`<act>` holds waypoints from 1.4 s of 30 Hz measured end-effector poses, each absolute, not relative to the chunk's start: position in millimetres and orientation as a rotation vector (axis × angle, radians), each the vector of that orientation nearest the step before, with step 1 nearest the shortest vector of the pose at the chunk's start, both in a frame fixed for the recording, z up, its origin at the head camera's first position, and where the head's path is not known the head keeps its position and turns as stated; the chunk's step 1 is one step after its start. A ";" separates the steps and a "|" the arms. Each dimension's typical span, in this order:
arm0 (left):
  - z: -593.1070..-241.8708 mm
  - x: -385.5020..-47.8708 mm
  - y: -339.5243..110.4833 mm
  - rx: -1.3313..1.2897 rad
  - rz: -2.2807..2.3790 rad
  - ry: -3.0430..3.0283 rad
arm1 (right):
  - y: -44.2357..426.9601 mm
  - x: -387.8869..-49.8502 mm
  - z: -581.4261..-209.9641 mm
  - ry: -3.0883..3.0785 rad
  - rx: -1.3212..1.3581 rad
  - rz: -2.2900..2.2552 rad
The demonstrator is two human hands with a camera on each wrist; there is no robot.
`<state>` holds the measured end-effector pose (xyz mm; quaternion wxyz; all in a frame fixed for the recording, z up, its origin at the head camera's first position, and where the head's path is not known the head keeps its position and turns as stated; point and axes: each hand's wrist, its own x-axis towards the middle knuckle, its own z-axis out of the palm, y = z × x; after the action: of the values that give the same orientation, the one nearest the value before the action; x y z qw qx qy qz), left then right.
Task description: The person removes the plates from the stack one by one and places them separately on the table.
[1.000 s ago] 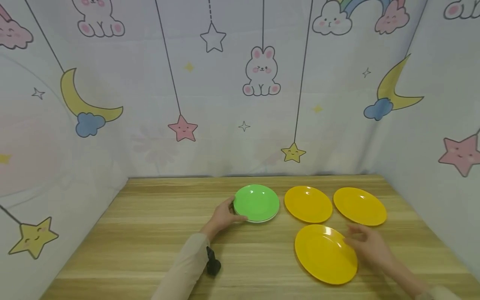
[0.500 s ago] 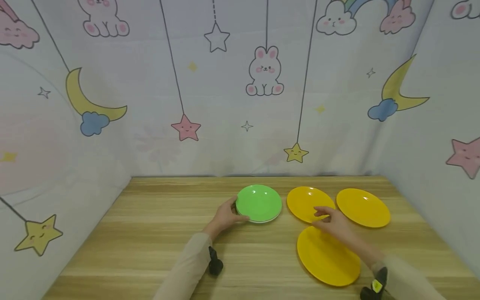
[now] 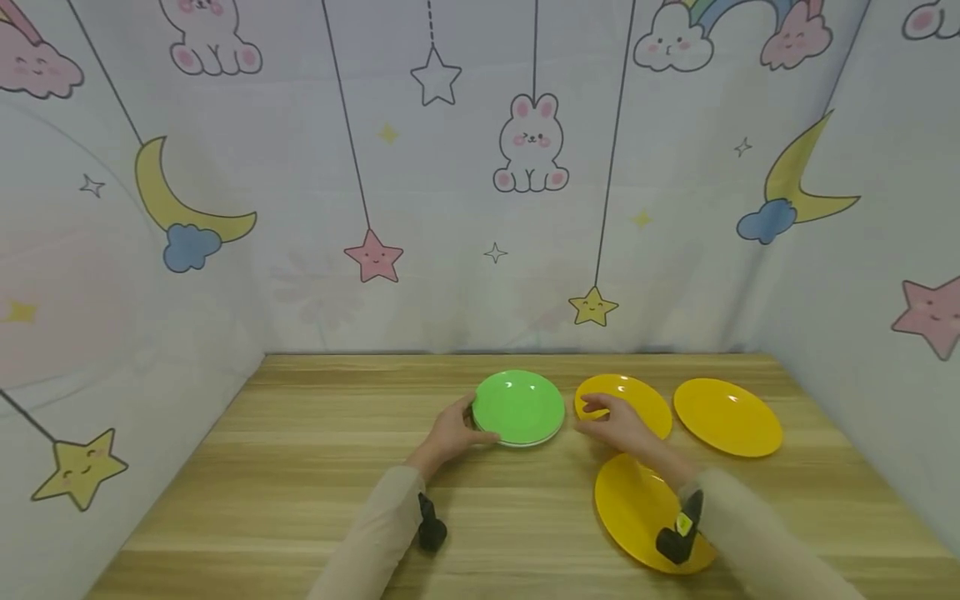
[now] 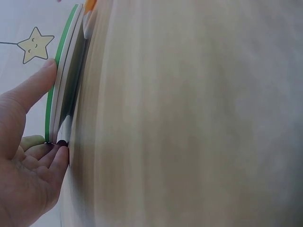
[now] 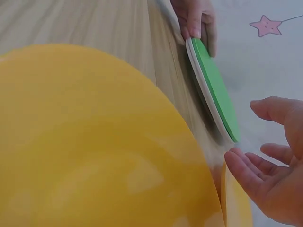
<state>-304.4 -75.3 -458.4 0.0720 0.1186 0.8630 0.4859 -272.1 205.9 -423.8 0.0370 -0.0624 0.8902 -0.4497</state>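
Observation:
A green plate (image 3: 519, 406) lies on top of white-rimmed plates (image 5: 209, 92), forming a small stack on the table. My left hand (image 3: 452, 432) holds this stack at its left edge; in the left wrist view the thumb (image 4: 40, 81) presses the green rim and the fingers curl at the lower edge. My right hand (image 3: 618, 423) hovers over the left part of the back yellow plate (image 3: 651, 402), just right of the stack. Its thumb and fingers are spread apart, holding nothing, with a gap to the green plate in the right wrist view.
A larger yellow plate (image 3: 628, 507) lies in front, partly beneath my right forearm and its black wrist camera (image 3: 678, 537). Another yellow plate (image 3: 727, 417) sits at the back right. A patterned cloth wall (image 3: 450, 192) closes the back and sides of the wooden table (image 3: 300, 467).
My right hand has swept left, from the front yellow plate's right edge to beside the green stack. The left hand keeps its hold, and the plates have not moved on the table.

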 end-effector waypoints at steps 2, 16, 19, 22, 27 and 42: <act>-457.9 -304.0 -75.0 0.350 1.468 2.590 | 200.6 -275.4 -426.0 2.687 -0.203 -1.418; -455.4 -303.0 -74.4 0.354 1.487 2.553 | 176.8 -288.7 -435.8 2.593 -0.092 -1.481; -454.9 -303.5 -74.7 0.337 1.498 2.531 | 174.5 -292.4 -437.9 2.595 -0.075 -1.489; -455.4 -304.3 -74.6 0.326 1.507 2.519 | 173.2 -295.9 -440.6 2.592 -0.074 -1.506; -456.4 -305.9 -74.1 0.357 1.488 2.531 | 171.3 -298.5 -443.4 2.574 -0.038 -1.532; -452.0 -313.2 -68.2 0.367 1.459 2.668 | 164.5 -298.7 -444.6 2.523 0.034 -1.606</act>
<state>-313.2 -68.2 -452.0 0.0395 0.1197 0.8704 0.4759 -298.7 164.5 -444.6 0.0753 0.0112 0.8410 -0.5356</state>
